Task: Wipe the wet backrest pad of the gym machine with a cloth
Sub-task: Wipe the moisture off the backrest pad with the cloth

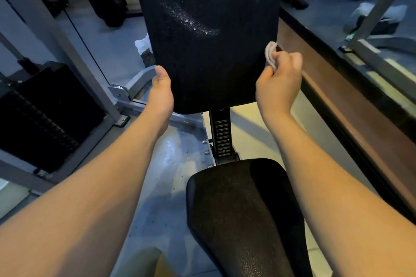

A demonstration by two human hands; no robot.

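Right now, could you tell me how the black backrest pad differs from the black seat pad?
The black backrest pad stands upright, beaded with water droplets; the black seat pad lies low and shows none. The left hand grips the backrest pad's edge; no hand touches the seat pad. Both are textured black.

— What do we see on the tall black textured vinyl backrest pad [209, 40]?
— Black all over, we'd say, with whitish speckled streaks across its upper half (one curved band, one upright streak at the right).
— And the small pale folded terry cloth [270, 54]?
— Pinkish grey, as far as we can tell. The pebbled black vinyl seat pad [236, 209] matches the backrest, the ribbed metal adjustment post [221, 132] is black too, the angled metal machine frame [60, 40] grey, and the long wooden ledge [326, 87] brown.
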